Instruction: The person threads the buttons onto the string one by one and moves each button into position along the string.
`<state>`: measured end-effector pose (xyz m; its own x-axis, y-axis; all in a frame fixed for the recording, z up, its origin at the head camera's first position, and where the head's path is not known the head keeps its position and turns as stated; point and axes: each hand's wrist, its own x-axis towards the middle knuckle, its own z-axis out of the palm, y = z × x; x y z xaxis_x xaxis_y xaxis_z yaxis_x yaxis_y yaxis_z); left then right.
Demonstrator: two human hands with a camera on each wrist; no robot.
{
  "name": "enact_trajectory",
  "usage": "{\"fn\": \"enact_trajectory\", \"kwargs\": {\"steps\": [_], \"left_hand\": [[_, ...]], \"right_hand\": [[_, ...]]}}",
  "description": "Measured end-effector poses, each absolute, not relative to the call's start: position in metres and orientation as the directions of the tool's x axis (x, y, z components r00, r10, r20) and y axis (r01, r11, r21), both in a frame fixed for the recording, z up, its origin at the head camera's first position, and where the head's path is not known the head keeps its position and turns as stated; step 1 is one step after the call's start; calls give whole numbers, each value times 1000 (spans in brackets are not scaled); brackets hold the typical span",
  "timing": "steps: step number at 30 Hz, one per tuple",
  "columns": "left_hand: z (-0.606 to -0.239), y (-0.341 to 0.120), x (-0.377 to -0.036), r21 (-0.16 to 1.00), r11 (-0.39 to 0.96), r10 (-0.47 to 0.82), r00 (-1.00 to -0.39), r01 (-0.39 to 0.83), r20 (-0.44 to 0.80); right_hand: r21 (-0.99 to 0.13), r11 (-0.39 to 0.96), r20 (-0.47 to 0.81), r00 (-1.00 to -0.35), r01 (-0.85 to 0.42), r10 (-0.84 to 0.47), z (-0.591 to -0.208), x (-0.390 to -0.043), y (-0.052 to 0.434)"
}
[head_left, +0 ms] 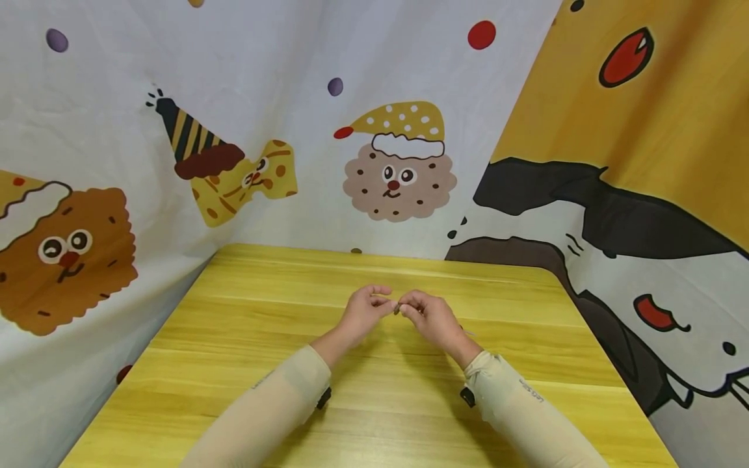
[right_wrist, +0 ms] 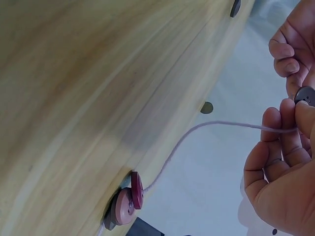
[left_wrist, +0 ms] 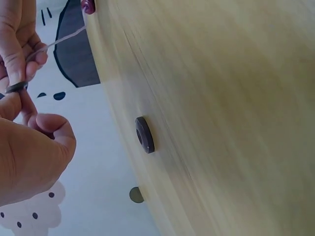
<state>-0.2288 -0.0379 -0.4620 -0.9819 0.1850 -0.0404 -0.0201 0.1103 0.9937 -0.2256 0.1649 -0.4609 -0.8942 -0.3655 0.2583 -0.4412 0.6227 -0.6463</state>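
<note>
Head view: left hand [head_left: 364, 313] and right hand [head_left: 429, 316] meet fingertip to fingertip above yellow wooden table [head_left: 246, 338], pinching small dark button [head_left: 397, 308]; thread unseen here.

Left wrist view: dark button [left_wrist: 16, 87] edge-on between both hands' fingertips; second dark button [left_wrist: 144, 134] lies apart on table.

Right wrist view: right fingers pinch pale pink thread [right_wrist: 197, 130], running to red button [right_wrist: 136, 190], pink button [right_wrist: 122, 208] on table.

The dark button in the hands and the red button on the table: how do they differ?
The dark button is grey-black and pinched between fingertips above the table; the red button rests on the wood against a pinkish button. The thread runs down to the red button. Both are round and flat.
</note>
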Motion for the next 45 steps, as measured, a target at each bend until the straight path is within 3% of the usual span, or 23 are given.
{"fn": "enact_trajectory", "kwargs": {"steps": [11,19,28,45], "left_hand": [[-460,-31,-223,982,178,88,-995,65,49],[-458,-30,-222,967,240,26,-996,88,84],[-460,-30,-222,973,213,27,-996,83,79],[-464,-34,-224,979,187,38,-997,79,73]], "right_hand": [[-778,532,215,-938,-333,-273,-463,-225,157],[-820,486,151,-932,-304,-329,-458,-223,157],[-730,588,186,-929,-348,-319,-460,-225,156],[-662,670,198,-940,-337,-277,-465,-227,177]]}}
